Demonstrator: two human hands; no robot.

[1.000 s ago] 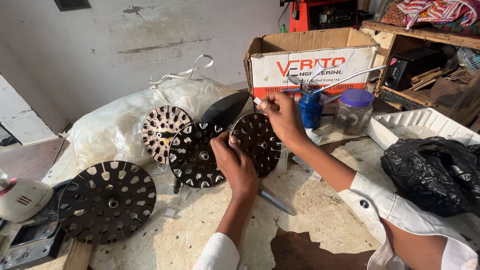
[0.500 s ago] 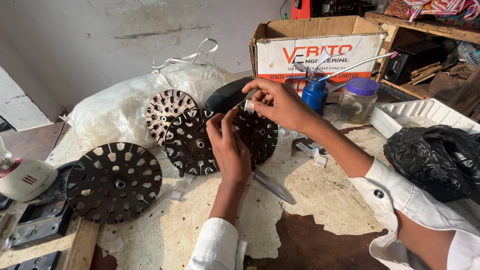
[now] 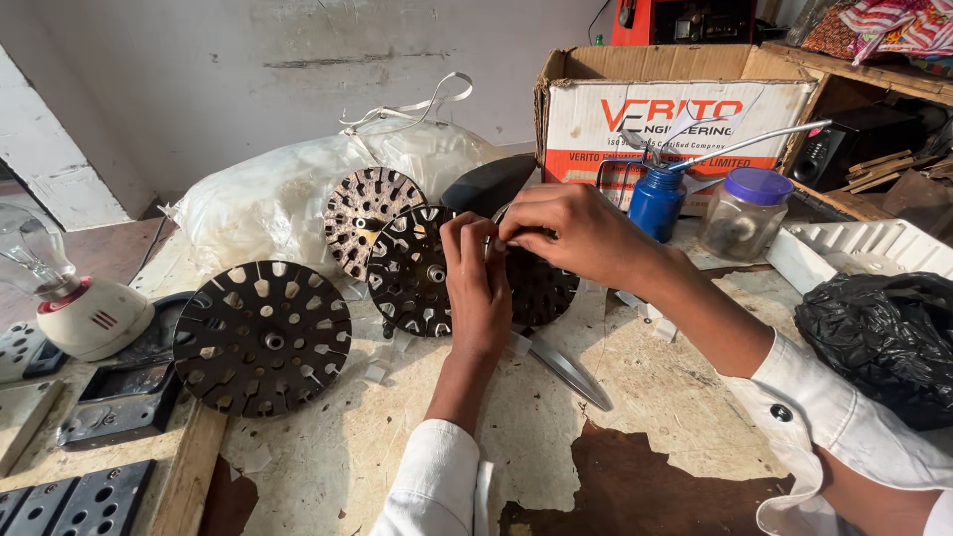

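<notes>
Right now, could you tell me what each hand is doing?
Left hand: fingers pinched together over the slotted disc; contents unclear.
Right hand: pinching something small; cannot tell what.

Two bare hands, left hand (image 3: pixel 478 288) and right hand (image 3: pixel 571 233), are meeting fingertips over a round slotted dark metal disc (image 3: pixel 417 270) on a worn workbench (image 3: pixel 645 417).

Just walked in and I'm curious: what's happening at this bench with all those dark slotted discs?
A person works with both bare hands over a row of dark slotted metal discs. The left hand and the right hand meet, fingertips pinched together on something small that I cannot make out, above the disc standing between them. Another disc leans beside it, a rusty one behind, and a larger one lies flat. A blue oil can stands near a cardboard box.
</notes>
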